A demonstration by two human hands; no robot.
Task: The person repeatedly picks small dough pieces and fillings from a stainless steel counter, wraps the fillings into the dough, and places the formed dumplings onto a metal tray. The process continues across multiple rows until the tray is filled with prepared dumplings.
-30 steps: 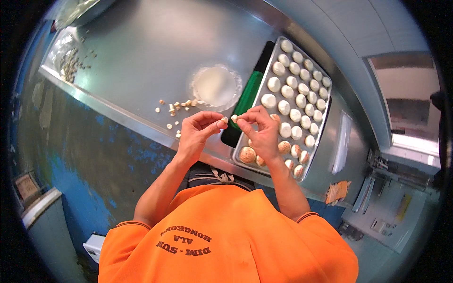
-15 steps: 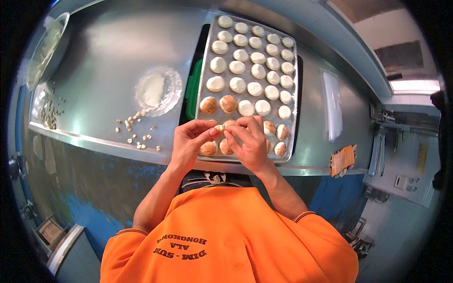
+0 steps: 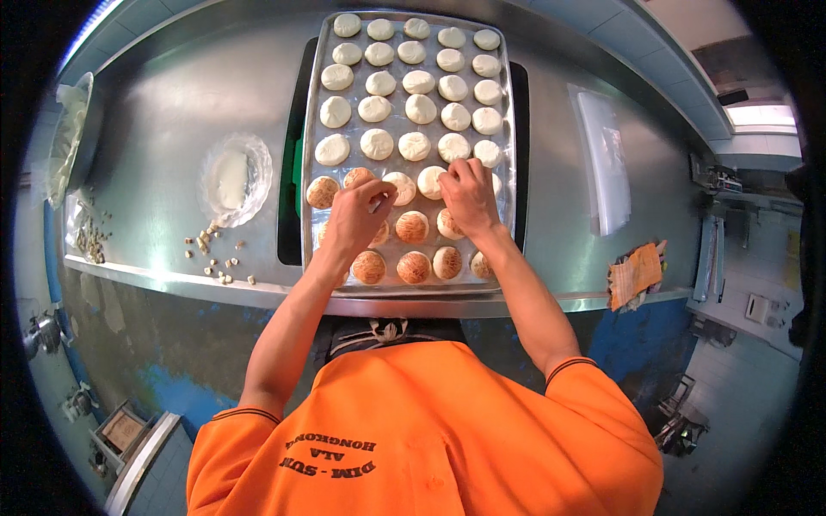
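Note:
A metal tray (image 3: 514,112) holds rows of round buns. Most are plain white, like the white bun (image 3: 376,144); those in the near rows have brown-streaked tops, like the browned bun (image 3: 412,227). My left hand (image 3: 353,219) hangs over the near left part, fingers pinched beside a white bun (image 3: 399,190). To its right, my right hand (image 3: 470,198) is also closed, fingertips down at the right edge of another white bun (image 3: 431,182). Whatever either pinch holds is hidden behind the fingers. Both hands cover parts of several buns.
Left of the tray, a clear plastic wrap with white paste (image 3: 232,182) lies on the steel table (image 3: 155,146), small pale pieces (image 3: 225,278) scattered nearby. A container (image 3: 73,138) stands far left. To the right are plastic sheets (image 3: 601,163) and an orange cloth (image 3: 637,275).
My hands, together at a small pale piece before, are now apart and farther over the tray. That piece no longer shows. The whole view has shifted, putting the tray farther left.

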